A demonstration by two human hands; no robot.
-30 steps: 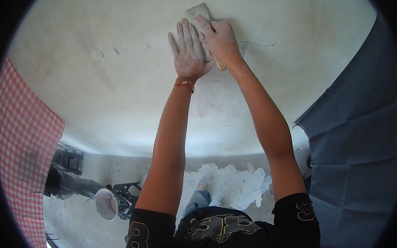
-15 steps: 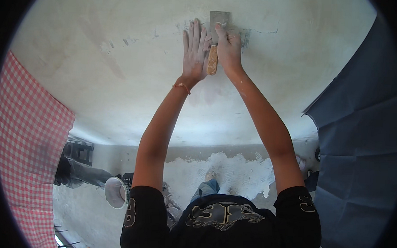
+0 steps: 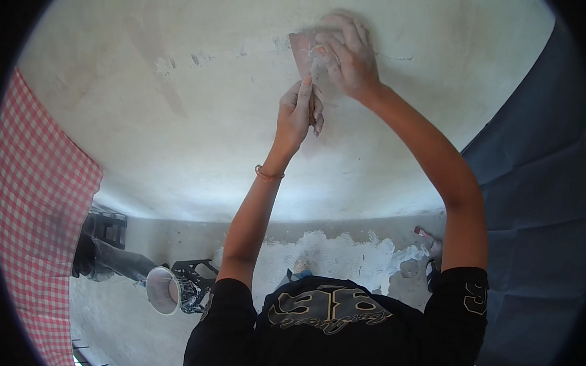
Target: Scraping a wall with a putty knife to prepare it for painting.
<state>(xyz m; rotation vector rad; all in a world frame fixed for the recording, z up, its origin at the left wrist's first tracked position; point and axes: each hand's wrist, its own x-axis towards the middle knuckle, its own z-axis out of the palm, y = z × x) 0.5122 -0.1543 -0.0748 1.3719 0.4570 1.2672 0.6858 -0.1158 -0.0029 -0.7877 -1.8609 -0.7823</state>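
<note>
My left hand (image 3: 295, 110) is closed round the handle of a putty knife (image 3: 300, 51), its thumb lying along it. The blade, pinkish grey and smeared pale, lies at the pale wall (image 3: 178, 112) on a thin, dark cracked line. My right hand (image 3: 355, 68) is at the blade's right side, its bent fingers touching the blade and pale paste on it; they are blurred, so I cannot tell whether they grip anything. Both hands are coated in white powder.
A red-checked cloth (image 3: 37, 191) hangs left, a grey sheet (image 3: 532, 246) right. Below are a white bucket (image 3: 165, 288) beside a black stool (image 3: 194, 270), another person's leg in grey trousers (image 3: 116, 260), and a white-smeared patch of floor (image 3: 342, 257).
My left hand has moved from lying spread on the wall down onto the knife's handle. My right hand has left the handle and shifted up and right beside the blade.
</note>
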